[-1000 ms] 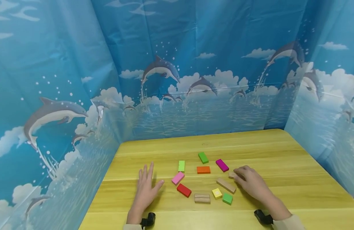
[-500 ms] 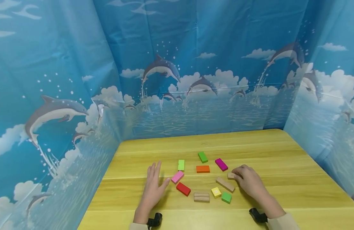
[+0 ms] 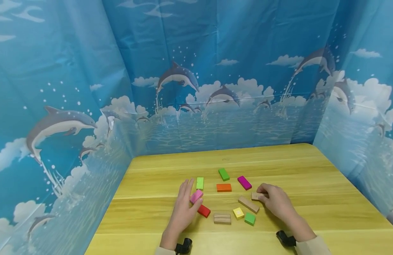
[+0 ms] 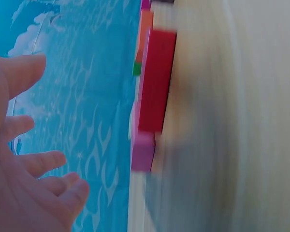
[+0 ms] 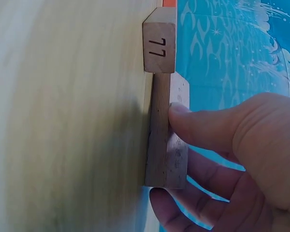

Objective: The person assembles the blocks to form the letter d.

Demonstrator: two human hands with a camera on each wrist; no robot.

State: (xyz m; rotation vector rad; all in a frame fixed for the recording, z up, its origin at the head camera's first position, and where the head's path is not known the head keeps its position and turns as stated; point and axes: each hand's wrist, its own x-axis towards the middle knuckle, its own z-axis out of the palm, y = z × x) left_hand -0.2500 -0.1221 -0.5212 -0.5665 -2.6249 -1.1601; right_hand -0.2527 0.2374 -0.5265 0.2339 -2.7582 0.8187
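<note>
And there on the left, the left hand (image 3: 181,211) was wide, thumb well apart from the fingers, holding nothing, right by the pink block (image 3: 197,196) and the red block (image 3: 204,211)! A careless thumb sweep could have knocked either askew. Into the middle: the orange block (image 3: 224,187) lay flat on the counter (image 3: 145,177), the yellow block (image 3: 238,213) nearer the person. Next the plank (image 3: 248,204), slanted, with the wooden block (image 3: 255,196) just beyond it, pinched by the right hand (image 3: 280,204)! Here was the danger: dragged leftward too low, it could have bumped the plank; a loose pinch might have let it twist.
</note>
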